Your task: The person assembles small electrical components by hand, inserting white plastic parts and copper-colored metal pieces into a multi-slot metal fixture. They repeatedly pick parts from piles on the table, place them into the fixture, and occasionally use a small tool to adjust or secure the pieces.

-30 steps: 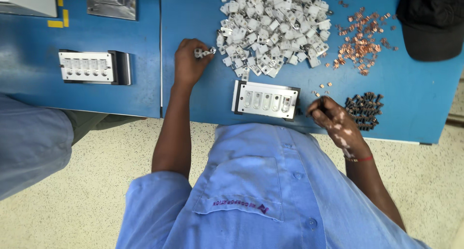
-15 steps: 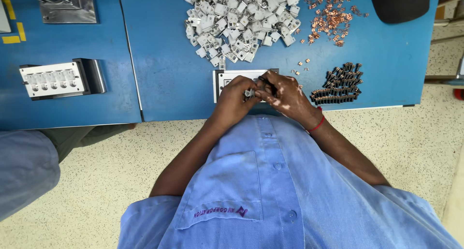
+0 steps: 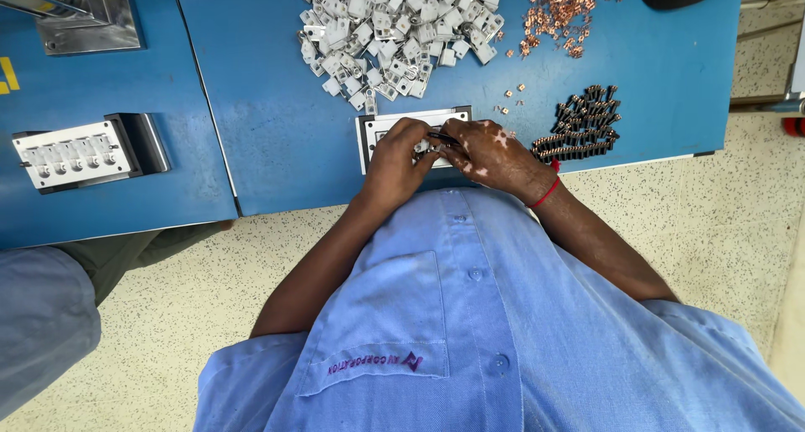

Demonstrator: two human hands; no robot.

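Both hands, the left hand [image 3: 401, 151] and right hand [image 3: 486, 151], are now brought together over the white fixture block [image 3: 381, 128] on the blue worktop [image 3: 277, 122], just below the white parts pile [image 3: 394, 29], each grip pinched on a small part, with fitting judged underway.

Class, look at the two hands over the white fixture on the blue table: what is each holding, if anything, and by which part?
The right hand pinches a thin dark tool by its rear end. The left hand rests on the white fixture; whether it grips a part cannot be told.
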